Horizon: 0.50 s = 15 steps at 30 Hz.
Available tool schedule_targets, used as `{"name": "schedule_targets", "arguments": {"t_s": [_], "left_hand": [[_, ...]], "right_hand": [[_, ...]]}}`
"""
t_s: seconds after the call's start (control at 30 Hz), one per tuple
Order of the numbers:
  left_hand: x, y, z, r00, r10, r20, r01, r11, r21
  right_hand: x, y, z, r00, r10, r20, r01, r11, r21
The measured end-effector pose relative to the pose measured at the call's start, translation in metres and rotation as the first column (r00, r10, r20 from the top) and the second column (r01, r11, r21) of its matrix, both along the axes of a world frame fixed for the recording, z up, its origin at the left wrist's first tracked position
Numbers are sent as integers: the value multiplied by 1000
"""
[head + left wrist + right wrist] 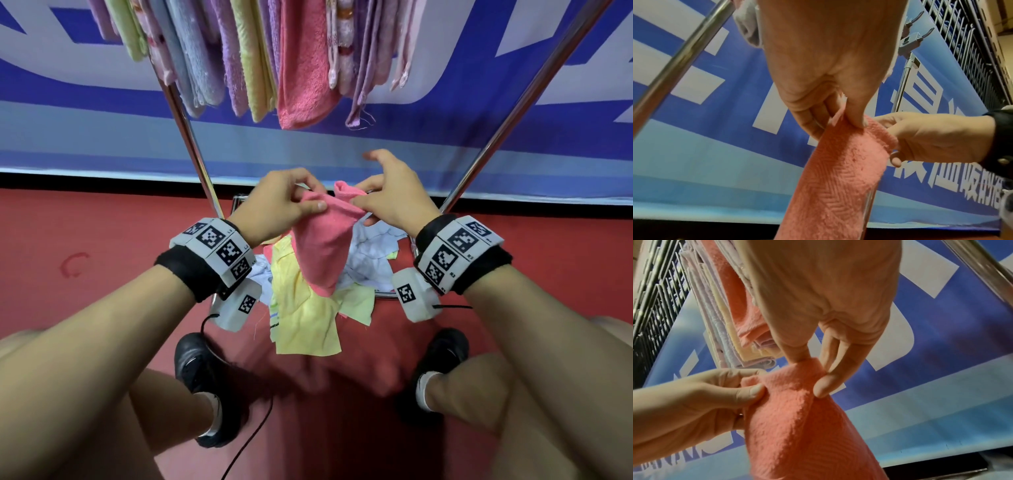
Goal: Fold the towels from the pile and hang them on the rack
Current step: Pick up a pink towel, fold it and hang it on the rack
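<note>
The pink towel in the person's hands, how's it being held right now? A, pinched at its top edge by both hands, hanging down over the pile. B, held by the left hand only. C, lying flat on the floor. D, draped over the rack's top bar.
A: the left hand and the right hand each pinch the top edge of the pink towel, which hangs above the pile.
</note>
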<state>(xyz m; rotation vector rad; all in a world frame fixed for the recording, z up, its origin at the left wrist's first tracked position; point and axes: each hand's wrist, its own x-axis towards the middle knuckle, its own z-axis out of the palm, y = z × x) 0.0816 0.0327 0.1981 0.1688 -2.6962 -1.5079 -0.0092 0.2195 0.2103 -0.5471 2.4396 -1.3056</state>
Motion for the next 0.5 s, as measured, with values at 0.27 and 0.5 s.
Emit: {"name": "schedule_targets", "arguments": {"t_s": [0.27,0.5], "left_hand": [[2,-6,0,998,-47,-49,47,999,-4],[3,-3,0,996,-6,-93,15,995,97]], "right_hand": [[3,0,-1,987,98,130,-88,993,-80],[7,1,2,969,199,145,-182,975,-125]]}}
